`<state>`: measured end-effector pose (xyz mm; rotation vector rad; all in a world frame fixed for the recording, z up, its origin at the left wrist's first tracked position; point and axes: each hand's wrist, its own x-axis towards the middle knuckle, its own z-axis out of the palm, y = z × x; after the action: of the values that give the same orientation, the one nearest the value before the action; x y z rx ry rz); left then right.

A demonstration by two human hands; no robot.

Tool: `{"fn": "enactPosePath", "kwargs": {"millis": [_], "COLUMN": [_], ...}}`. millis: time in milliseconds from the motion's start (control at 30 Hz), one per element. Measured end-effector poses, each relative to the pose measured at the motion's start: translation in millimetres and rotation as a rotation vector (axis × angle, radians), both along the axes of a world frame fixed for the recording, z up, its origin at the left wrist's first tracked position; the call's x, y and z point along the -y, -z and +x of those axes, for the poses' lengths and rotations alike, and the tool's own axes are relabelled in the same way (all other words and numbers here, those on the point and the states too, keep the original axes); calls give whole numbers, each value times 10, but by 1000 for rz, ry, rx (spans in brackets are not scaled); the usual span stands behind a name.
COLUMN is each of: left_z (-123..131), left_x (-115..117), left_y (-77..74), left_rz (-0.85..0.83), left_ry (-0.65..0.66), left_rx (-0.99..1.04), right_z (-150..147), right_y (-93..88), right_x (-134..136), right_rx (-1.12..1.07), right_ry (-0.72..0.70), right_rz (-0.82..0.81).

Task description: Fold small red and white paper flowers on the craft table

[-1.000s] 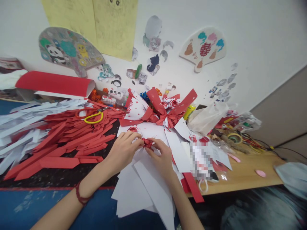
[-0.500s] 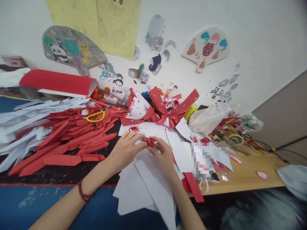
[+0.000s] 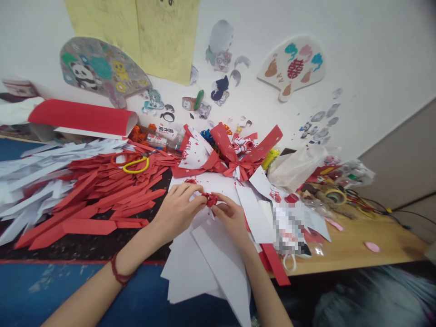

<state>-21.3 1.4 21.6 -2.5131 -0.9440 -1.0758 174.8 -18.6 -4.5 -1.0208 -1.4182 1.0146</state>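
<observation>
The left hand (image 3: 179, 206) and right hand (image 3: 230, 218) pinched a folded red paper piece (image 3: 211, 200) above white sheets (image 3: 190, 268), apparently shaping it; the next move likely called for light, steady pressure.

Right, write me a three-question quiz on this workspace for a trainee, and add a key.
1. What are the left hand and the right hand both holding? A) a roll of tape; B) a small red piece; C) a paper fan.
2. True or false: the scissors lie on the pile of red strips.
3. Fill in: the dark red bracelet is worn on the ____ wrist.

Key: 1 B; 2 true; 3 left.
</observation>
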Motion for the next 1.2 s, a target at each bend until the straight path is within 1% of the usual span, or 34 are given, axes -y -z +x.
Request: {"fn": "enactPosePath", "kwargs": {"millis": [167,400,567,667,800,900,1067,1200], "left_z": [-9,-19,2,17,24,31,42,36], "left_x": [-22,-21,-6,-2,4,18,15,-14], "left_y": [23,31,57,64,51,31,46,100], "left_rz": [18,-20,-49,-27,-21,1,80,134], "left_ry": [5,35,56,63,45,24,-73,-77], "left_rx": [-18,-22,-83,-122,-116,-126,-205,-230], "right_z": [-9,-20,-31,-47,-60,-61,-62,-62], "right_y": [-12,-20,-20,-27,-31,-36,-50,-52], "right_x": [-2,5,17,30,47,50,30,22], "right_rx": [-1,17,147,217,290,313,307,313], "right_ry": [64,-10,-22,20,106,130,113,105], "right_rz": [8,-13,3,42,97,128,138,154]}}
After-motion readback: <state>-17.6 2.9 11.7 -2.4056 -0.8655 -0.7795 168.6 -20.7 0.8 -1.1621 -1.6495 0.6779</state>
